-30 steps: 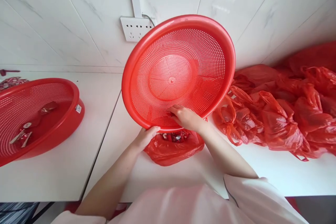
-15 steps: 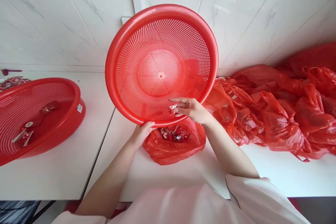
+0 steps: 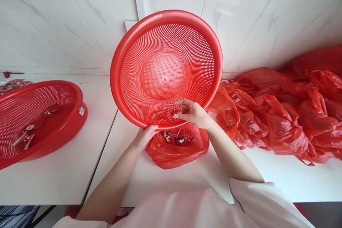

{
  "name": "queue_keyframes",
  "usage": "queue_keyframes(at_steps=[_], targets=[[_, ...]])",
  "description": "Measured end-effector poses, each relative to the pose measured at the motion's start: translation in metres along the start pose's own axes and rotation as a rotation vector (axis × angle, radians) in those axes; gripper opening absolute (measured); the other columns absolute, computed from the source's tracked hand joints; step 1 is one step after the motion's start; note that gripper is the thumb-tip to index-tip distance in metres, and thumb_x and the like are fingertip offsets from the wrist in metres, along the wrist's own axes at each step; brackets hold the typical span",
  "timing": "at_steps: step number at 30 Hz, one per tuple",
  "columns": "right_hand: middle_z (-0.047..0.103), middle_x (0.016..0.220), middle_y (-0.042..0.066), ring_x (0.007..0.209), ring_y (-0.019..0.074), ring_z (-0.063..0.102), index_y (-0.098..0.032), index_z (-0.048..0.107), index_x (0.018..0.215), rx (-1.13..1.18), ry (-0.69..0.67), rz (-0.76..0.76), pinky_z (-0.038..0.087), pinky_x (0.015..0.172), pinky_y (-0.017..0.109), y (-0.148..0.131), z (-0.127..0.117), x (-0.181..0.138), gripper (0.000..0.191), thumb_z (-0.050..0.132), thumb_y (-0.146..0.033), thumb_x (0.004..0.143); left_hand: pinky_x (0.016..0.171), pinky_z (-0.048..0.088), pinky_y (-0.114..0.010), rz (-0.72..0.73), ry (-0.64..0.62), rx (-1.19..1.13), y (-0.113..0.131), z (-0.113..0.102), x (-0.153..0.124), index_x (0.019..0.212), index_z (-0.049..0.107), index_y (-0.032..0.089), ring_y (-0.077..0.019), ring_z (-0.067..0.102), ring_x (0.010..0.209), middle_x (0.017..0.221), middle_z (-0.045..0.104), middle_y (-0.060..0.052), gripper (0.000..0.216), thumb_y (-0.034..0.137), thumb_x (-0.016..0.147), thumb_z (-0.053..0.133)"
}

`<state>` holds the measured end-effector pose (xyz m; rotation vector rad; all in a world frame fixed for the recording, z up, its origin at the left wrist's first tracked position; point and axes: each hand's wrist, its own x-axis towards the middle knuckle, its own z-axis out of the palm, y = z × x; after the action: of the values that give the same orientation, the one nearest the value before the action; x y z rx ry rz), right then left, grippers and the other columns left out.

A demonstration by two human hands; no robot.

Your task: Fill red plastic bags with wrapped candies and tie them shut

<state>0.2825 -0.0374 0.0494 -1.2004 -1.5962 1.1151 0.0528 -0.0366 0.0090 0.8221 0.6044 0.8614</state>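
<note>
The basket (image 3: 165,67) has dipped slightly near the tabletop (image 3: 275,171) back edge, left grip (image 3: 144,137) clasping it, right grip (image 3: 194,114), hold unclear, apparently picking a packet (image 3: 178,111), needing a firm pinch.

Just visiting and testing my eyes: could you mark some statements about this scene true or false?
1. The left hand grips the rim of the tilted basket. True.
2. The right hand is inside the open bag. False: it holds a small packet at the tilted basket.
3. The open bag contains wrapped pieces. True.
4. The far-left basket is blue. False: it is red.
5. Red bags lie on the right. True.
</note>
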Motion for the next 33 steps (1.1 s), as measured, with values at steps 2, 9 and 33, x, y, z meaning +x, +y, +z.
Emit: queue_keyframes(at_steps=[2, 9, 33], targets=[[0.071, 0.093, 0.006, 0.083, 0.0178, 0.067, -0.019, 0.063, 0.11, -0.029, -0.01, -0.01, 0.053, 0.077, 0.033, -0.002, -0.001, -0.001, 0.042, 0.074, -0.04, 0.076, 0.105, 0.043, -0.045, -0.008, -0.006, 0.0, -0.001, 0.0, 0.0, 0.137, 0.053, 0.02, -0.0292, 0.057, 0.122, 0.131, 0.062, -0.01, 0.054, 0.016, 0.083, 0.057], [0.071, 0.089, 0.005, 0.082, 0.0168, 0.066, -0.016, 0.068, 0.089, -0.05, -0.053, -0.089, 0.052, 0.079, 0.032, -0.007, -0.003, -0.001, 0.02, 0.072, -0.033, 0.078, 0.102, 0.046, -0.046, -0.02, 0.028, 0.018, -0.001, -0.002, -0.001, 0.133, 0.056, 0.019, -0.0305, 0.059, 0.119, 0.129, 0.063, -0.01, 0.052, 0.018, 0.082, 0.059], [0.074, 0.097, 0.002, 0.088, 0.0183, 0.069, -0.026, 0.068, 0.114, -0.377, -0.333, 0.0, 0.052, 0.082, 0.031, -0.027, -0.042, -0.018, 0.029, 0.05, -0.025, 0.092, 0.099, 0.048, -0.049, 0.018, 0.145, -0.023, 0.003, -0.004, 0.003, 0.122, 0.063, 0.009, -0.0334, 0.062, 0.113, 0.114, 0.07, -0.015, 0.046, 0.018, 0.077, 0.058]])
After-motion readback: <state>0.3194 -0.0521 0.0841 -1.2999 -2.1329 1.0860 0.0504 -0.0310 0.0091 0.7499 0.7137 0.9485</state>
